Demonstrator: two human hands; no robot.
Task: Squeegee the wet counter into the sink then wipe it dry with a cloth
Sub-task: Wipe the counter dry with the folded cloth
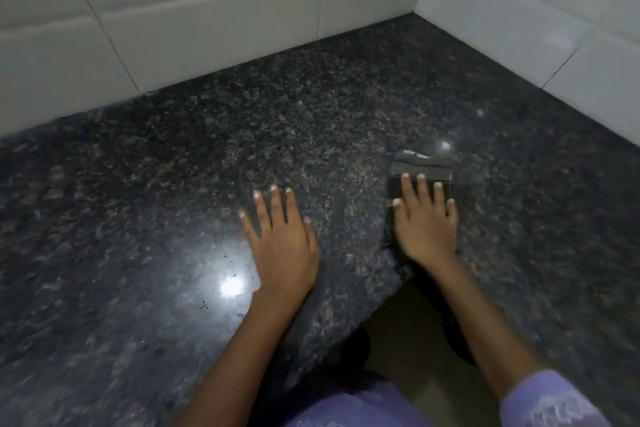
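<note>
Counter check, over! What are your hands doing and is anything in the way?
Left hand flat on counter, empty. Right hand pressing dark folded cloth near corner. No sink in view. Nothing blocking.

head view looks steeply down, close over counter (311, 121) corner.

I'm standing at what looks like a home kitchen or bathroom corner — I can't tell which. A polished dark speckled granite counter (311, 121) runs into an inside corner, backed by glossy white wall tiles (194, 3) — and a ceiling light's glare (231, 286) reflects off the stone.
</note>
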